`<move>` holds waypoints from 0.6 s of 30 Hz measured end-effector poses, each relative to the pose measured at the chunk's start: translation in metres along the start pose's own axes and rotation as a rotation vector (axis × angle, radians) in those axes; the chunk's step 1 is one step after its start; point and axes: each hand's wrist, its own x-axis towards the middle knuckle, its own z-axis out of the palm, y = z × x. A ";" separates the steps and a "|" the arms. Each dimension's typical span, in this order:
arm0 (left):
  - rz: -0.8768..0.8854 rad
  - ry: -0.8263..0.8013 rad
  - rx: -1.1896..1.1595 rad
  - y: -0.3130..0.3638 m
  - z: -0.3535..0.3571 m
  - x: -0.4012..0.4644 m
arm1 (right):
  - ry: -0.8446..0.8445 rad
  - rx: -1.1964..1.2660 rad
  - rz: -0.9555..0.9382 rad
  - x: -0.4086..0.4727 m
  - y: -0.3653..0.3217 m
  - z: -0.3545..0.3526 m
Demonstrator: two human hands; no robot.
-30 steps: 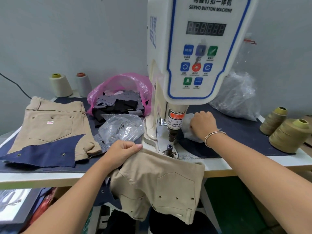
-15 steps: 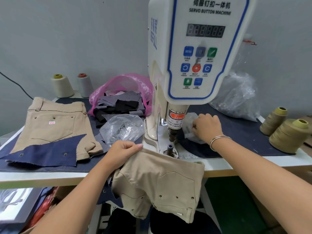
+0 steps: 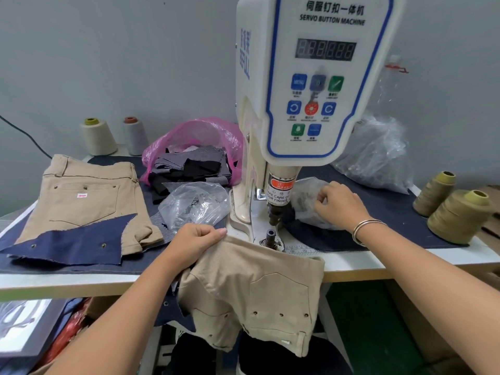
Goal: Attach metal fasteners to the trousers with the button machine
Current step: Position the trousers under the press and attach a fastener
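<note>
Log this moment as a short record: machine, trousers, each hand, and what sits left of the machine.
machine: servo button machine, die post bare
trousers: beige pair draped over table edge
left hand: grips the trousers' top edge
right hand: fingers curled on a clear bag
left of machine: second beige pair, navy scrap

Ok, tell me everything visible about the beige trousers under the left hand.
The beige trousers are a woven-looking tan cloth, draped over the table front edge just before the machine's lower die. A back pocket with stitched seams and small metal rivets faces the camera. The left hand grips the upper edge; the rest hangs below.
</note>
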 end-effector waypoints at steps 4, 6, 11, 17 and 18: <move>-0.001 0.003 0.012 0.000 -0.001 0.000 | -0.007 -0.096 -0.067 -0.004 0.008 -0.002; 0.000 -0.001 0.009 0.000 -0.001 0.000 | -0.005 -0.123 -0.097 -0.005 0.010 -0.004; 0.006 0.007 0.009 0.001 0.000 0.000 | 0.235 0.063 -0.081 -0.018 0.009 -0.016; 0.018 0.007 0.022 0.002 0.000 -0.001 | 0.095 0.977 0.066 -0.077 -0.069 -0.015; 0.018 0.005 0.019 0.003 0.000 -0.002 | 0.012 1.016 0.098 -0.085 -0.080 -0.008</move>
